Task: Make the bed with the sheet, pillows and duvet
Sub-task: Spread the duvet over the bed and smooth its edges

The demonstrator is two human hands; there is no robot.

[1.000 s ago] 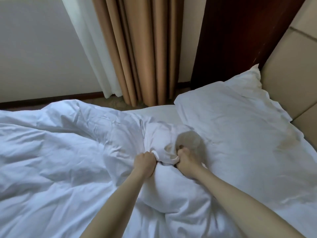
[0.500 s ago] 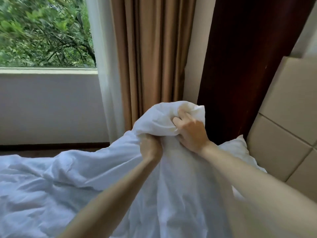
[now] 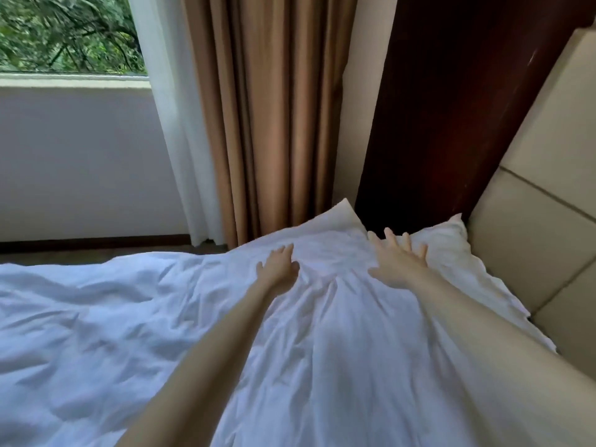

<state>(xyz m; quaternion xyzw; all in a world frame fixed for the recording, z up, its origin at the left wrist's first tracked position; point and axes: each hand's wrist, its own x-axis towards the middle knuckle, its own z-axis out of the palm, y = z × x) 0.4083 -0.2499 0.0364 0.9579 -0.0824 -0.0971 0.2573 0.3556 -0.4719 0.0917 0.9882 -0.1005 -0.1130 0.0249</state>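
The white duvet lies rumpled across the bed, its far corner spread up near the headboard. My left hand rests flat on the duvet with straight fingers. My right hand is spread wide over the duvet's top edge, fingers apart. A white pillow shows just beyond my right hand, against the headboard, mostly covered by the duvet. The sheet is hidden.
A beige padded headboard runs along the right. Behind the bed stand a dark wooden panel, tan curtains with a white sheer beside them, and a window over a white wall.
Both hands lifted a bunched corner of the duvet, carried it towards the headboard, then let go. The duvet now lies spread over the pillow, with both hands open on it.
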